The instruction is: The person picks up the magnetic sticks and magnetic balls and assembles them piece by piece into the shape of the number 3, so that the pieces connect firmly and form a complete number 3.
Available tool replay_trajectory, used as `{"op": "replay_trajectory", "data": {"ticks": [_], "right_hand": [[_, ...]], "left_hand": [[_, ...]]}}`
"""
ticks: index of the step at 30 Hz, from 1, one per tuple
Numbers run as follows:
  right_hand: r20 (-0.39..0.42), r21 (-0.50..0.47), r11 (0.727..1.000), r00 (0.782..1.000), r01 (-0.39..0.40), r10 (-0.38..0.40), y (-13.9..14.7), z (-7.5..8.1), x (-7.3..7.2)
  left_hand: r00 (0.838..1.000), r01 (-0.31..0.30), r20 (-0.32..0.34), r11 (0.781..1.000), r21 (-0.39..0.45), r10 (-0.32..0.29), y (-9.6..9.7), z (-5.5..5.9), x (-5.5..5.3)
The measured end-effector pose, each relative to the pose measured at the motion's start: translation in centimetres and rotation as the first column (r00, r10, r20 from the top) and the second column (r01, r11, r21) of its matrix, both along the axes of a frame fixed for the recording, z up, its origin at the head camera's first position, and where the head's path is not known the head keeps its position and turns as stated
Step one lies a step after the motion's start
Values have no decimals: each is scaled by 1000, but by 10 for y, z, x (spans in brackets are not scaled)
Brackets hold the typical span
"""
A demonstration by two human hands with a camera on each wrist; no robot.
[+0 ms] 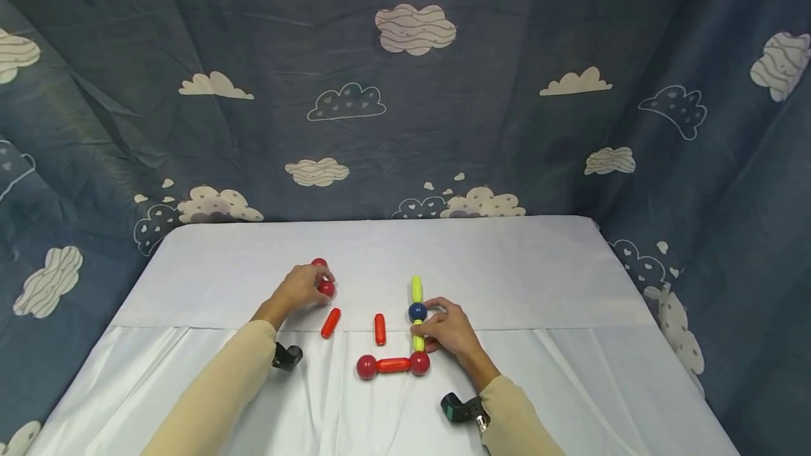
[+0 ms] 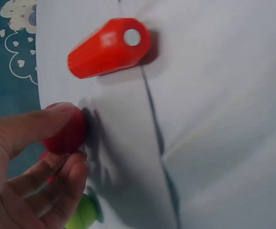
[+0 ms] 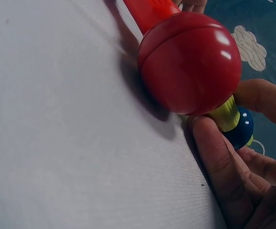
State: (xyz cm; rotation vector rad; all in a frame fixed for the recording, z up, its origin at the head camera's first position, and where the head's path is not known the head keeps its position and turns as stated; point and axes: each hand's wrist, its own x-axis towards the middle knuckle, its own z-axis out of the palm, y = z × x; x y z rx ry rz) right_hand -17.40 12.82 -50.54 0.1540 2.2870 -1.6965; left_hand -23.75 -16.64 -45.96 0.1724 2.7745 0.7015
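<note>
My left hand pinches a shiny red ball between thumb and fingers, close over the cloth. A second red ball lies just behind that hand. My right hand pinches the lower yellow rod with its thumb and fingers, a fingertip at the blue ball. Beyond the blue ball another yellow rod continues the line. At the near end, a red ball joins a red rod, which ends in another red ball.
Two loose red rods lie between the hands, one slanted and one straight. The slanted one shows a pale round end in the left wrist view. A green rounded piece shows beyond the left fingers. White cloth covers the table.
</note>
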Motion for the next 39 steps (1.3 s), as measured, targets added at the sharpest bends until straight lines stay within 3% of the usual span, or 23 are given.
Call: {"op": "replay_trajectory", "data": {"ticks": [5,11,21,28,39], "right_hand": [[-13,0,1000,1000,5,-5,1,0,0],[-10,-13,1000,1000,-10,10,2,-1,0],[-3,-9,1000,1000,-5,5,4,0,1],[0,-21,1000,1000,-19,19,3,-1,2],[-12,-30,999,1000,-24,24,3,0,2]], "left_hand": [[999,-36,-33,999,31,37,3,-6,2],[995,-98,31,984,151,95,9,-10,2],[985,-143,153,900,412,86,25,-11,-7],[972,-167,226,874,456,68,36,-7,-13],[970,-165,238,874,457,59,56,-9,-26]]}}
